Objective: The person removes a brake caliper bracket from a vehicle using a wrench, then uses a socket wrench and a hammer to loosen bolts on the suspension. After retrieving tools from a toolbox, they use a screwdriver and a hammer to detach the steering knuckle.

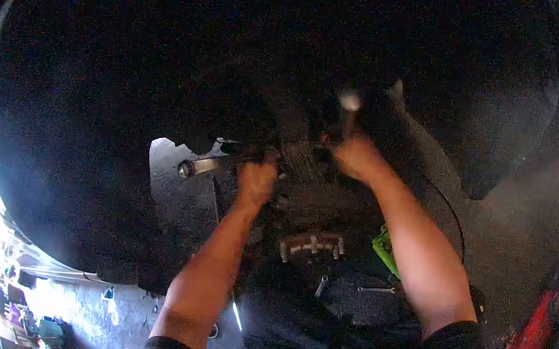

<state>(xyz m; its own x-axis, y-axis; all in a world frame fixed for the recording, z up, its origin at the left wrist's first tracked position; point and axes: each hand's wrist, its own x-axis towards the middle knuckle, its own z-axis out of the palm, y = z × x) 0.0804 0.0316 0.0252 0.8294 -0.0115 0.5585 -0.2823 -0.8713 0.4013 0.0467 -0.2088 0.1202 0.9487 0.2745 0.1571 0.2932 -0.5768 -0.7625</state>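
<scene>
- Working up under the dark underside (128, 82) here, so both arms are stretched out ahead of me.
- Shiny metal bar (198, 167) pokes out leftward, roughly level. My left hand (256, 178) is wrapped tight round its near end, I reckon to steady it.
- Bracket (312, 243) lies on the ground between my arms, an easy grab.
- Right hand (353, 158) is fisted round a pale-tipped handle (350, 102) pointing straight up, just right of the bar. It's blurry, so I can't tell what tool it is.
- Green thing (387, 250) and a wrench (378, 288) sit by my right forearm, probably parked close for reach.
- Red thing (527, 345) is far right, well apart.
</scene>
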